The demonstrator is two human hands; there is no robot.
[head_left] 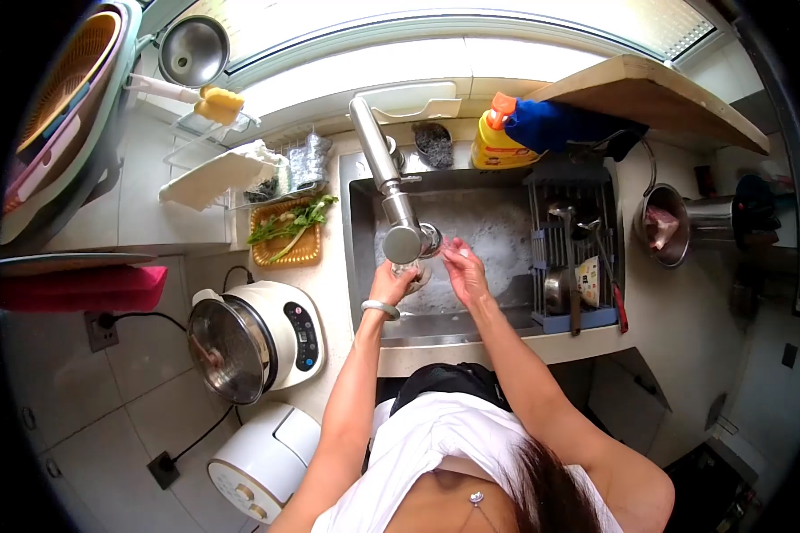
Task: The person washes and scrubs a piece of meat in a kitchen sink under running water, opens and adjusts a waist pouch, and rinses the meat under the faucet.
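Note:
My left hand [395, 284], with a pale bracelet on its wrist, is closed round a small clear cup-like thing [422, 276] just below the faucet head. That thing is partly hidden, and I cannot make out its exact kind. My right hand [465, 272] is beside the faucet's right side, fingers loosely curved and apart, with nothing visible in them. The silver faucet [403, 242] reaches over the steel sink [498, 226], whose bottom looks wet with whitish suds.
A grey dish rack [542, 226] with utensils stands in the sink's right side. Left are a yellow basket [308, 251] of green stalks and a white cooker [293, 329]. A yellow soap bottle [496, 147] stands behind. A pot [676, 240] with meat is at right.

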